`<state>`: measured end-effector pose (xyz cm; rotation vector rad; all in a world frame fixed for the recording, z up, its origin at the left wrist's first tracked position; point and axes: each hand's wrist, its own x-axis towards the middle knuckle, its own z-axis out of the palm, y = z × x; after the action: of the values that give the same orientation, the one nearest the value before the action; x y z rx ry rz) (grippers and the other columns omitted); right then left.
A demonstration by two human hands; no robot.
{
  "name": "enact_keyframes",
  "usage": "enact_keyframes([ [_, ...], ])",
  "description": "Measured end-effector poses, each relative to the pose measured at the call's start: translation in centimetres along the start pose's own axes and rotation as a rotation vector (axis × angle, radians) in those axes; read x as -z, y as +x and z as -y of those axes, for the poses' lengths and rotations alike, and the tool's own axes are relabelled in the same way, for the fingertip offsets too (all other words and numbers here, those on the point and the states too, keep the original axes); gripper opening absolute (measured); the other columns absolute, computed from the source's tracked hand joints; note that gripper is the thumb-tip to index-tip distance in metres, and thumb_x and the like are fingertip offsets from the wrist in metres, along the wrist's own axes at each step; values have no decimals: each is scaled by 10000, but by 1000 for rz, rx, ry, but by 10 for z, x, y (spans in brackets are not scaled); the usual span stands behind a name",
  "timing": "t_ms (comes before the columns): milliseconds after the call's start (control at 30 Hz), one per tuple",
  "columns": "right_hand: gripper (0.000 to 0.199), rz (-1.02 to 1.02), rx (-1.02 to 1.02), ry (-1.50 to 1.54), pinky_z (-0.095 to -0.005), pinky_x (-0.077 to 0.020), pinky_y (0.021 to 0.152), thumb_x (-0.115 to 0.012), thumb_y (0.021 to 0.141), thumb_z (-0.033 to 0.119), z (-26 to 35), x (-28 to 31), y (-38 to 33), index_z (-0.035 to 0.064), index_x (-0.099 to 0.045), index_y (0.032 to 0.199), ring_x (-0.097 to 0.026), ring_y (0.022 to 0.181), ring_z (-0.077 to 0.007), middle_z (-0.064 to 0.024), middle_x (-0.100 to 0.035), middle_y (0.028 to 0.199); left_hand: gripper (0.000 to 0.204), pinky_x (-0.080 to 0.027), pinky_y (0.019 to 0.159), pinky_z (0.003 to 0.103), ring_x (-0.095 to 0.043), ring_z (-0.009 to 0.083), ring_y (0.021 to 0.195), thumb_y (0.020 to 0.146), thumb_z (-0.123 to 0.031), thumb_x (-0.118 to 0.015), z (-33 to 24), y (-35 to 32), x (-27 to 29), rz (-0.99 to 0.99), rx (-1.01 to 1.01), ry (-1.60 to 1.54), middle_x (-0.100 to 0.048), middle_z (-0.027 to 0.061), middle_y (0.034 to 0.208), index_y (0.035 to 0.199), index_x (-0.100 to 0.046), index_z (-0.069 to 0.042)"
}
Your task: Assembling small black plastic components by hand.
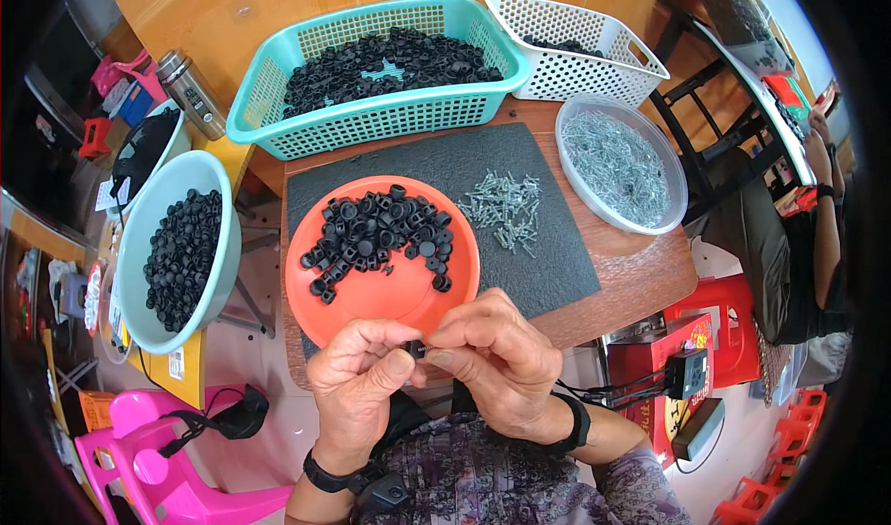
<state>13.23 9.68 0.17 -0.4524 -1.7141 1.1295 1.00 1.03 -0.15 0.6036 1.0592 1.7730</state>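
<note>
Two hands meet at lower centre of the frame, just below the orange plate [320, 307]. Left hand [357, 381] and right hand [497, 358] both pinch one small black cap [415, 349] btwn thumb and fingertips; fingers closed on it, none spread. Can't tell whether a screw is already in the cap, too small to see.

Doing it well, as I judge: keep the cap square to the fingertips, hold it close over the plate rim so a slip lands on the plate w/ the other black caps [376, 233], not on the floor. Screws [506, 205] lie loose on the dark mat [557, 265], centre-right, near the right hand.

Room: table edge runs just beyond the knuckles, close. Open mat shows right of the plate; clear bowl of screws [620, 168] sits upper right, teal basket [376, 116] and white basket [575, 75] along the top, pale blue bowl of caps [148, 237] off the table at left. Tight at top, freer lower right.
</note>
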Motion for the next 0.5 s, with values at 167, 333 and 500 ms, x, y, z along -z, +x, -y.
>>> enact_keyframes([
  [167,184,30,102,-100,-307,-442,614,-708,664,-11,0,1,3,11,-618,823,-563,699,-212,-73,-604,776,217,-520,635,222,-610,113,693,821,-78,-657,-1,-2,-2,-20,-64,169,-626,85,870,979,-579,49],
  [333,167,18,80,-103,-308,-439,602,-707,666,5,0,1,1,15,-620,808,-560,696,-214,-73,-604,777,213,-517,639,222,-609,115,710,826,-76,-651,-3,-1,-7,-9,-50,128,-625,86,873,982,-579,50],
  [500,171,15,128,-176,-301,-439,583,-709,653,3,0,1,-2,15,-633,806,-550,684,-211,-78,-610,781,193,-527,642,230,-615,124,708,831,-50,-636,3,-4,-3,0,-31,75,-633,104,891,982,-578,54],
])
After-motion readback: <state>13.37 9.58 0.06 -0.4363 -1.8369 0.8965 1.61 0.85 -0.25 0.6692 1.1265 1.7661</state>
